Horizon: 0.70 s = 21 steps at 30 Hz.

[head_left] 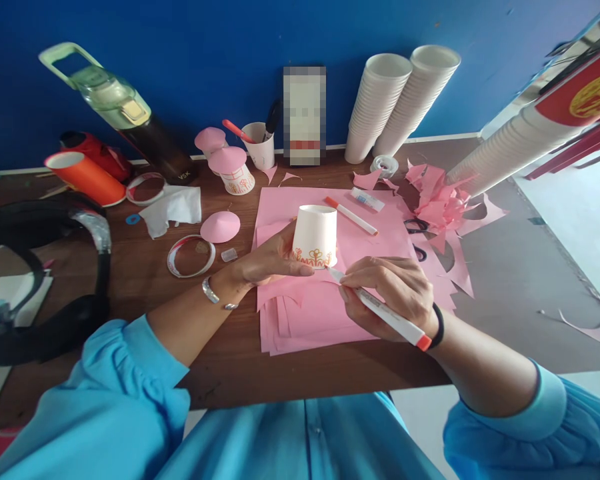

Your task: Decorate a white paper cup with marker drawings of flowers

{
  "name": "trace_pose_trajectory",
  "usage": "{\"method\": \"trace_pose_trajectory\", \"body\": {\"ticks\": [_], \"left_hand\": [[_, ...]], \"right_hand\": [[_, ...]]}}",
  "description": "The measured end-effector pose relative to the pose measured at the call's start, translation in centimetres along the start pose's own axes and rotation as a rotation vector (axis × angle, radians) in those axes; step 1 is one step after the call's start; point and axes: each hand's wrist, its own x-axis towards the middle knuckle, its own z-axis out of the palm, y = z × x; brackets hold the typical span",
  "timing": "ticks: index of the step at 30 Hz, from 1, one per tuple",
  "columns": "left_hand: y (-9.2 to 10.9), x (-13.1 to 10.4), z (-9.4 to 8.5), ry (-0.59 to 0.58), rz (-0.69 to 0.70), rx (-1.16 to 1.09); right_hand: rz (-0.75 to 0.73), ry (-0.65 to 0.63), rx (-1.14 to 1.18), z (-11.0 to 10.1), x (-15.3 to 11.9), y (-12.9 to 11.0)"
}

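My left hand [275,257] grips a white paper cup [315,230] that is upside down, its rim end low. Orange flowers and grass are drawn around the lower part of the cup. Pinched in my right hand [390,293] is a white marker [387,313] with an orange-red end, its tip at the cup's lower edge. Under both hands lie stacked pink paper sheets [280,327]. Another marker [353,217] with an orange cap and a glue stick [367,199] rest on the sheets behind the cup.
Decorated cups with pink cone tops [229,163] stand behind, beside a cup of pens [260,147]. A loose pink cone [220,227] and tape rings [191,257] lie left. Cup stacks [380,100], pink scraps [443,197] and scissors [419,252] are right. A bottle [145,133] leans back left.
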Motion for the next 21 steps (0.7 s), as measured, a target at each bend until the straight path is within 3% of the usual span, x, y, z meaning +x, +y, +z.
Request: {"method": "trace_pose_trajectory", "body": {"ticks": [8, 12, 21], "left_hand": [[-0.2, 0.0, 0.0, 0.015, 0.030, -0.026], [-0.4, 0.1, 0.0, 0.017, 0.020, -0.062], [0.2, -0.1, 0.4, -0.040, -0.032, -0.189]], "right_hand": [[-0.035, 0.052, -0.014, -0.9, -0.3, 0.4], [0.074, 0.079, -0.045, -0.6, -0.6, 1.2], [0.149, -0.064, 0.034, 1.1, -0.5, 2.8]]}}
